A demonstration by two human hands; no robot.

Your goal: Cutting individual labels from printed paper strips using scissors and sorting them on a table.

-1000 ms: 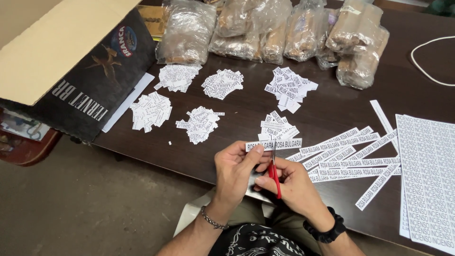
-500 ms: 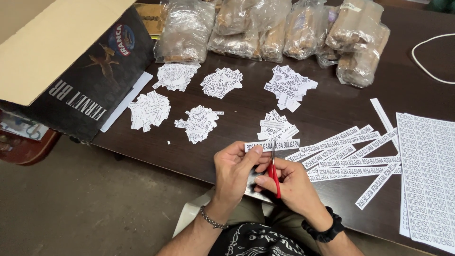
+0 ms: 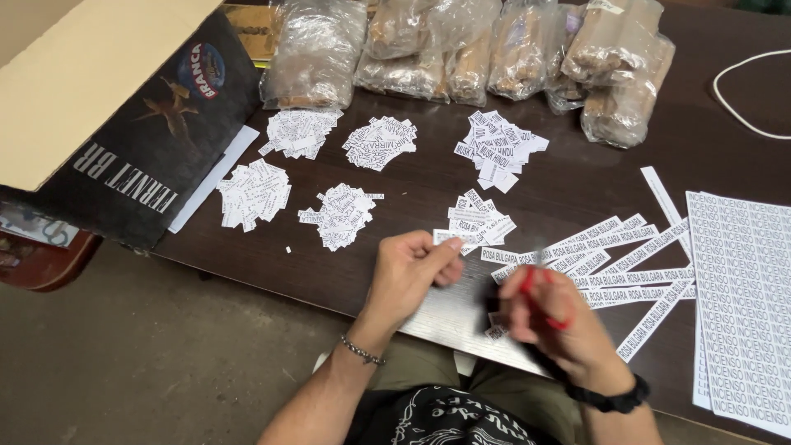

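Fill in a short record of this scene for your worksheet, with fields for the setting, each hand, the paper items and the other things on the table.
Setting: dark wooden table, seen from above
Left hand: pinches a small paper slip
Right hand: blurred, grips red-handled scissors
Cut pieces: six small piles of labels
Uncut: long printed strips and full printed sheets at right
Back: clear plastic bags
Left: open cardboard box
Far right: white cord

Label piles (image 3: 482, 218) just beyond left hand (image 3: 409, 272); cut strips (image 3: 614, 264) right; printed sheet (image 3: 741, 297) farther right; bags (image 3: 461, 49) far behind; box (image 3: 107, 124) left.
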